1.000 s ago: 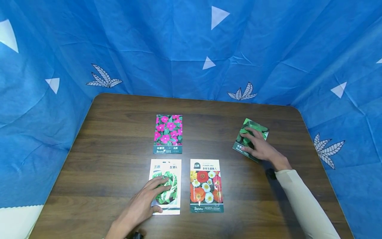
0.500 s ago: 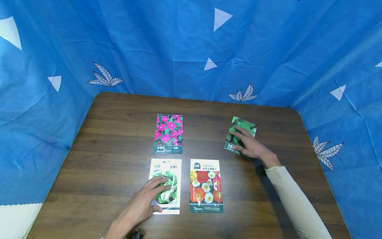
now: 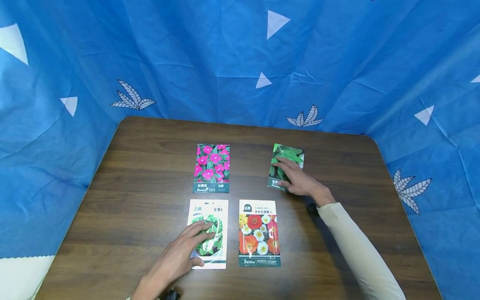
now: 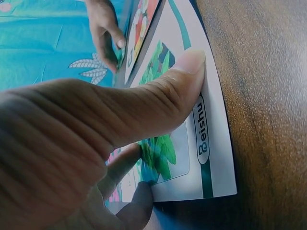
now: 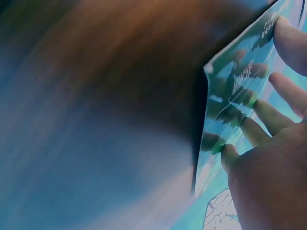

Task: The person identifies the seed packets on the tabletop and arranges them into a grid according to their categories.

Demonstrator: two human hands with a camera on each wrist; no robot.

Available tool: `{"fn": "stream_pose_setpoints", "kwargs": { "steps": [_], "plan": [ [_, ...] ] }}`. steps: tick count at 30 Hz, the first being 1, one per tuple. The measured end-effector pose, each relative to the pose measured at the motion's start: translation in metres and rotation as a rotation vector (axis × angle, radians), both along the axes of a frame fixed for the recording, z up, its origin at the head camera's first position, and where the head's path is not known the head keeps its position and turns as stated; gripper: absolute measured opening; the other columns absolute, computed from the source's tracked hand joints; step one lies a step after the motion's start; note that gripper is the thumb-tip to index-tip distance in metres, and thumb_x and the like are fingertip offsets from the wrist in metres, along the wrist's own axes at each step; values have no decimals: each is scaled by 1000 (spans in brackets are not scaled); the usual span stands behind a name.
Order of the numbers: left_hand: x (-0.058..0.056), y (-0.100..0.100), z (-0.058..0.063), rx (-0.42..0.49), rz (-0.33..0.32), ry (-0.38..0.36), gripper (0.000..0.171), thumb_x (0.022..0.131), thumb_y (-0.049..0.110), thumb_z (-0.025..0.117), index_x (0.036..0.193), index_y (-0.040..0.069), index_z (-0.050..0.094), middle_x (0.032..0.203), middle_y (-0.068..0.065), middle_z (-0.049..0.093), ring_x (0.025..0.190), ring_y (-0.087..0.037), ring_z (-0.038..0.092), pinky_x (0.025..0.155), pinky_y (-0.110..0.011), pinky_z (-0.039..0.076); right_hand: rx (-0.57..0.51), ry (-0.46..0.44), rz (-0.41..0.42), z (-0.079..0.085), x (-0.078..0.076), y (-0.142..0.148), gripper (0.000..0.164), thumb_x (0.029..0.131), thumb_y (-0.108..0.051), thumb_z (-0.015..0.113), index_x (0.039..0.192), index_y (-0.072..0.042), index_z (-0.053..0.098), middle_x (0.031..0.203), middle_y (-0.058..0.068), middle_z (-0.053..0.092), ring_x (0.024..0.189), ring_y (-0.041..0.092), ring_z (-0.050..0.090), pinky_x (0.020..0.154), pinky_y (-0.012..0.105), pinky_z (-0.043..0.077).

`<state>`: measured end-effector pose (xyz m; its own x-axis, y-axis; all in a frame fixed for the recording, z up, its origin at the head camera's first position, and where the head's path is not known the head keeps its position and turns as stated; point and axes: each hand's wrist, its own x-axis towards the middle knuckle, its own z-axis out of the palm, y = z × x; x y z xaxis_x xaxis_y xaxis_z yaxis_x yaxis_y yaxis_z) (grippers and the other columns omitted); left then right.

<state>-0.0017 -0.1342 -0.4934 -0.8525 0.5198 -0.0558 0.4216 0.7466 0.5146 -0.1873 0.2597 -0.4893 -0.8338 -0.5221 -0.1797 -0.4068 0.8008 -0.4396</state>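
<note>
My left hand (image 3: 180,252) rests with spread fingers on a white seed packet (image 3: 219,208) picturing green leaves. In the left wrist view the thumb (image 4: 189,64) presses near the packet's printed lower edge. At the back, right of centre, my right hand (image 3: 298,177) lies over a green seed packet (image 3: 290,151) with leaves on it, covering its middle. The right wrist view has the fingertips (image 5: 230,151) touching the glossy face of that green packet (image 5: 235,91), fingers extended and apart.
A pink-flower seed packet (image 3: 211,166) lies at the back, left of the green one. A poppy seed packet (image 3: 258,233) lies just right of the white packet. Blue patterned cloth (image 3: 225,54) hangs behind and beside the brown wooden table (image 3: 131,175).
My right hand has slid the green packet leftward across the table, toward the pink-flower packet, and it has turned to stand straighter. The left hand and the other packets stay in place.
</note>
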Motion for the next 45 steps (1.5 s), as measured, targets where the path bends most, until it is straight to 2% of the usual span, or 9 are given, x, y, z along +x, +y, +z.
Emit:
{"fn": "stream_pose_setpoints", "kwargs": {
  "steps": [6,11,28,35,45],
  "plan": [
    [1,0,0,-6,4,5,75,62,20,93,131,17,66,147,-1,53,140,-27,44,100,-45,54,-15,-14,32,-2,-6,-20,58,99,-23,63,150,-7,39,166,13,21,154,34,16,125,57,17],
    [0,0,0,-2,-4,11,75,61,20,93,131,17,66,147,-1,54,140,-28,44,101,-45,54,-7,-24,57,-3,-9,-33,58,100,-26,63,150,-9,40,166,11,21,154,32,16,125,54,20],
    [-1,2,1,-2,-22,49,76,60,21,93,131,16,66,146,-2,54,138,-29,46,100,-46,54,31,-2,146,-1,-13,-65,60,99,-29,64,151,-11,40,167,9,18,155,30,16,126,52,20],
    [-2,6,6,-61,-9,12,77,62,21,93,133,19,64,148,0,52,140,-27,44,99,-48,55,36,49,200,-1,-13,-73,60,99,-27,64,151,-9,40,160,13,25,149,33,25,122,53,29],
    [-2,13,14,-152,-18,3,76,61,20,94,132,18,64,147,-3,52,139,-29,44,113,-52,43,72,40,226,1,-9,-83,61,101,-26,61,154,-8,36,162,12,23,150,33,21,120,51,33]
  ]
}}
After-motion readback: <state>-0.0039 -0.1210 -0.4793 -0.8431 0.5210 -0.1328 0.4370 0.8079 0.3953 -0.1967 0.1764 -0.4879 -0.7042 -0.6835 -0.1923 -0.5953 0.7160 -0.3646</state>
